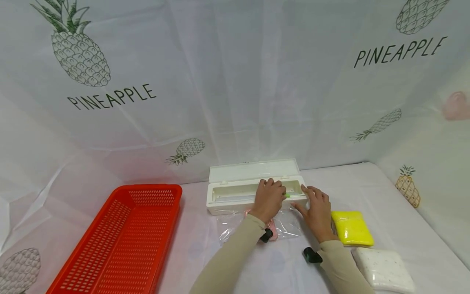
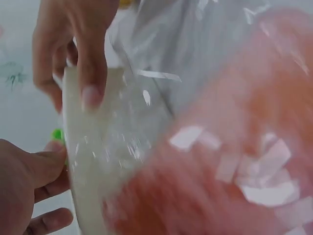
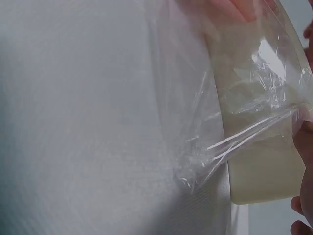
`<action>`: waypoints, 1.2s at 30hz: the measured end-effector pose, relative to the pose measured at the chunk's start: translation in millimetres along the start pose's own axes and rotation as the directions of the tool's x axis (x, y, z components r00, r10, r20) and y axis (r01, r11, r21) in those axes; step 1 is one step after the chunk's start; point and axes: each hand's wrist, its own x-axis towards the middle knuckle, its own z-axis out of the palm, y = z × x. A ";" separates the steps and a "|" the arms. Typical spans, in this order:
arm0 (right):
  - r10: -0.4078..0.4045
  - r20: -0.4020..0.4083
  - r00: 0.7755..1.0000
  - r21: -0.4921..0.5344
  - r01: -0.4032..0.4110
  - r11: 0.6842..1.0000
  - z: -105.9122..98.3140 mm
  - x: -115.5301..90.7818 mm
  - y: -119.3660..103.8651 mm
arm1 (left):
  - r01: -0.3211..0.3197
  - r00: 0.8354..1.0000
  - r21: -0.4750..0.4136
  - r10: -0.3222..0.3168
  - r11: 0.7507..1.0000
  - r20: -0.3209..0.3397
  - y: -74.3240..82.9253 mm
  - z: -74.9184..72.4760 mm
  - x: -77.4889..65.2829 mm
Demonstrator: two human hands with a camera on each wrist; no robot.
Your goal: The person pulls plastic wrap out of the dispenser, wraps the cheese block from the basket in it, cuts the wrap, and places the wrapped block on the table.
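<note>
A long white box [image 1: 227, 206] stands at the back with its hinged lid [image 1: 253, 171] up. Over its right half is my left hand [image 1: 269, 200], pinching a small bright green thing [image 1: 287, 196] between thumb and finger; its kind is hidden by the fingers. My right hand [image 1: 317, 210] grips the box's right end, thumb on the front wall and fingers over the rim. A clear plastic bag [image 1: 288, 224] with something pink [image 2: 234, 132] in it lies against the box's front. In the right wrist view the plastic is drawn taut toward the thumb [image 3: 304, 115].
A red perforated basket [image 1: 128, 232] stands at the left. To the right of my right hand lie a yellow packet [image 1: 352, 228] and a white packet [image 1: 383, 269]. A pineapple-print cloth [image 1: 235, 81] hangs close behind the box.
</note>
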 end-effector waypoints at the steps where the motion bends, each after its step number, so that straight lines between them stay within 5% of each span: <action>1: 0.004 0.003 1.000 0.000 -0.004 1.000 0.7 -0.1 -0.1 | 0.001 1.000 -0.008 -0.001 1.000 -0.003 -3.9 -0.3 -2.9; 16: 0.002 0.025 1.000 -0.006 -0.002 1.000 -0.4 -0.2 5.8 | 0.123 0.992 -0.198 -0.116 0.972 0.044 -59.8 -13.6 -51.7; 27: 0.010 0.059 0.998 0.008 -0.010 1.000 5.3 -1.1 1.8 | 0.113 0.994 -0.081 -0.113 0.990 0.004 -82.2 -11.4 -68.7; 36: -0.022 0.008 1.000 0.030 0.022 0.999 4.2 -0.4 4.5 | 0.204 0.975 -0.110 -0.212 0.973 -0.062 -137.3 -18.0 -116.2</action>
